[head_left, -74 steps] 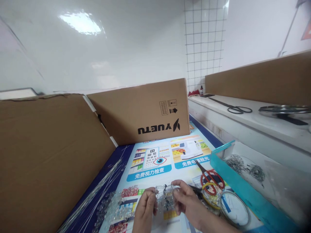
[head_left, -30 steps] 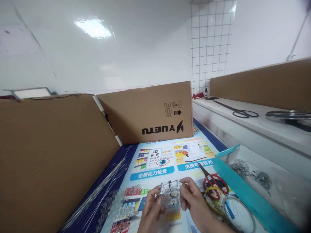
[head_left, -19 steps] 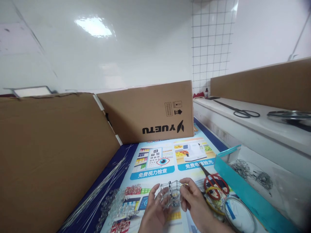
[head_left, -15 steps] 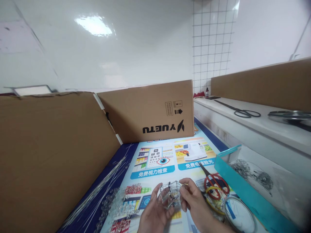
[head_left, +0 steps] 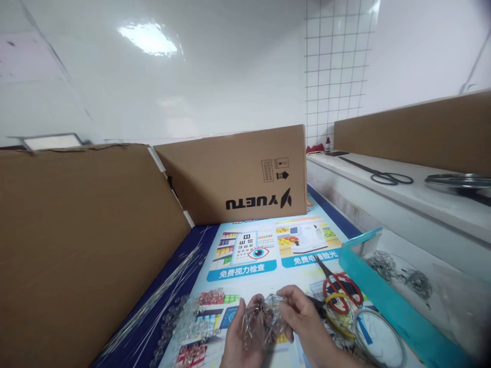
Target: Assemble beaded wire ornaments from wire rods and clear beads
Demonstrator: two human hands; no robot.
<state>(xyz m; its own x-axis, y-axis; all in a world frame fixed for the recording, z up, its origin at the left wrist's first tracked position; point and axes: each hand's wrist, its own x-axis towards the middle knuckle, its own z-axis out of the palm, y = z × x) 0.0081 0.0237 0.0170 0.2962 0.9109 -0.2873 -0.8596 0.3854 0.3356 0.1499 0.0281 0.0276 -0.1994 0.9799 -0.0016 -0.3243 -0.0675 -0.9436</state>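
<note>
A small craft workshop corner, by the look of it; whether within a shop or a home cannot be told. Clear beads (head_left: 192, 322) and straight wires (head_left: 153, 299) lie at lower left on the worktop (head_left: 201, 236), red-handled scissors (head_left: 329, 276) and a turquoise box (head_left: 383, 298) of wire pieces (head_left: 418, 284) at lower right; cardboard panels (head_left: 238, 174) stand behind.

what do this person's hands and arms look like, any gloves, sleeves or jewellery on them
The left hand and right hand are both bare, with no gloves. No ring, watch or bracelet shows. The right forearm is bare as far as it shows, with no sleeve in view; the left arm is mostly out of frame.
</note>
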